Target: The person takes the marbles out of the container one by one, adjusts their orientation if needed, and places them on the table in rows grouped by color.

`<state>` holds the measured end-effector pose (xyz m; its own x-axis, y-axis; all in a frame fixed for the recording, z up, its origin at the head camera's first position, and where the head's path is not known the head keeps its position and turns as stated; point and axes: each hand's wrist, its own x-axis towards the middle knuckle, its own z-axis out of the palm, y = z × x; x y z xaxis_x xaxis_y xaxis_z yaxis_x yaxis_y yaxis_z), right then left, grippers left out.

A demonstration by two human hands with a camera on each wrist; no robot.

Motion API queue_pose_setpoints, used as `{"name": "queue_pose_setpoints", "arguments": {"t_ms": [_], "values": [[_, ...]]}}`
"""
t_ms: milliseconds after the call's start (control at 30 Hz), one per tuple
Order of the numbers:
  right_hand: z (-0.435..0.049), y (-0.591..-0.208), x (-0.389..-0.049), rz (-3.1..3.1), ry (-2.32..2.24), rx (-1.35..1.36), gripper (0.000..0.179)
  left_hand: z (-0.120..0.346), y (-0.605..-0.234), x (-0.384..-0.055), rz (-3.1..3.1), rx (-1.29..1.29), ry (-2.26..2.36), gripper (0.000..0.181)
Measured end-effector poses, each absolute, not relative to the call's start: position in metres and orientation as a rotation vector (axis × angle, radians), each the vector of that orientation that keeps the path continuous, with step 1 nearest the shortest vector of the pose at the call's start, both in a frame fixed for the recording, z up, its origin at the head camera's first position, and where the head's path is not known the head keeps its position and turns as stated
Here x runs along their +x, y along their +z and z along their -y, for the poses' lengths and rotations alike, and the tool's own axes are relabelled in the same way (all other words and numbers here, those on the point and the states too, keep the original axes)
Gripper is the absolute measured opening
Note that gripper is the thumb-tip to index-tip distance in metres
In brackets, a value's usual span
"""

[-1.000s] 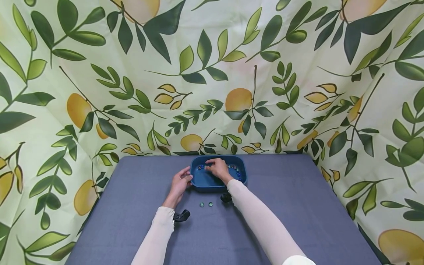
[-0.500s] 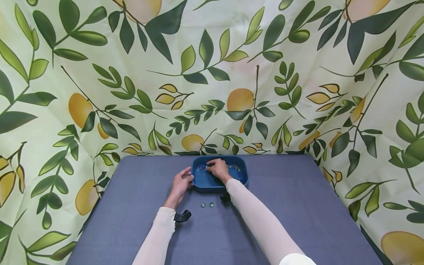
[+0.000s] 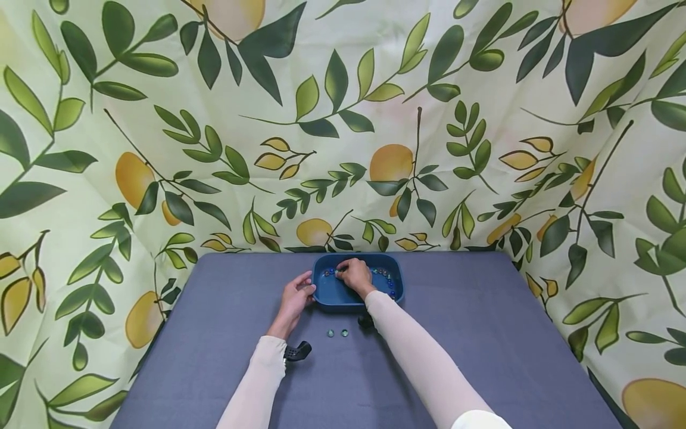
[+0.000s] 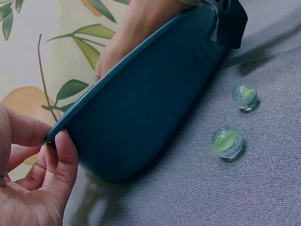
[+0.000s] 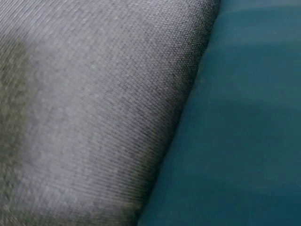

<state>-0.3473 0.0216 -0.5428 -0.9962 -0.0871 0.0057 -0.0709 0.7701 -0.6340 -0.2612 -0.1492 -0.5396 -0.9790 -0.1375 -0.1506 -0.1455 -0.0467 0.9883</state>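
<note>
A blue rectangular tray (image 3: 332,295) sits at the table's far side in the head view. My left hand (image 3: 296,296) pinches the tray's rim at its left end; the left wrist view shows thumb and fingertips on either side of the rim. Inside the tray, my right hand (image 3: 356,276) is lowered at the far wall, its fingertips pinching a small pale marble (image 3: 336,273) at the end of a short row. Several marbles (image 3: 390,281) line the far and right sides of the tray, partly hidden by this hand. The right wrist view shows only tray wall and cloth.
Two clear marbles with green swirls, a left one (image 3: 330,333) and a right one (image 3: 345,333), lie on the grey tablecloth (image 3: 455,333) in front of the tray. A leaf-and-fruit printed curtain (image 3: 343,137) hangs right behind the table.
My right hand's fingertips have shifted slightly and drawn closer together at the far row of marbles. The left hand keeps its grip on the rim. The head view has drifted a little.
</note>
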Motion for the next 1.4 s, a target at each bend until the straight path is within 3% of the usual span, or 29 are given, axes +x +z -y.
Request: {"name": "queue_pose_setpoints", "arguments": {"t_ms": [633,1000,1400], "values": [[-0.043,-0.519,-0.338,-2.891,-1.353,-0.245,0.016,0.148,-0.542,-0.259,-2.189,-0.324,2.224,0.047],[-0.049,-0.488,-0.306,-2.834,-1.538,-0.387,0.015,0.150,-0.541,-0.262,-2.187,-0.334,2.206,0.046],[-0.067,-0.482,-0.269,-2.853,-1.576,-0.494,0.017,0.150,-0.540,-0.262,-2.163,-0.316,2.233,0.048]]}}
